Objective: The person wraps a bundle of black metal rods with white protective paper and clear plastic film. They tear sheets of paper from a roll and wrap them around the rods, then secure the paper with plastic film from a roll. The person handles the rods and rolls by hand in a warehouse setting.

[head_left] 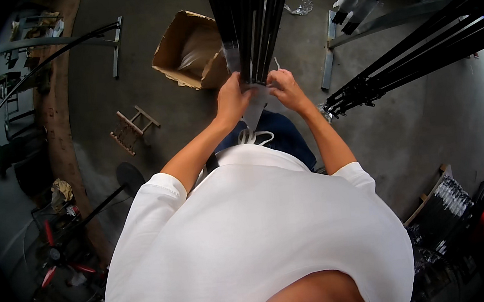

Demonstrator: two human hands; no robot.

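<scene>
A bundle of long black rods (250, 28) comes down from the top of the view and ends just in front of my body. Around its near end is a piece of clear plastic film (256, 104), which hangs toward my waist. My left hand (231, 101) is closed on the film's left side, thumb and fingers pinched together. On the other side my right hand (287, 91) pinches the film close to the rod ends. A thin pale strip (277, 63) sticks up beside the right hand. My fingertips are partly hidden behind the film.
An open cardboard box (166, 56) with translucent plastic inside stands left of the rods. A small wooden stool (135, 129) lies nearer. More black rods (397, 63) slant in at right, by a metal stand (327, 52). Crumpled plastic (302, 4) lies on the floor.
</scene>
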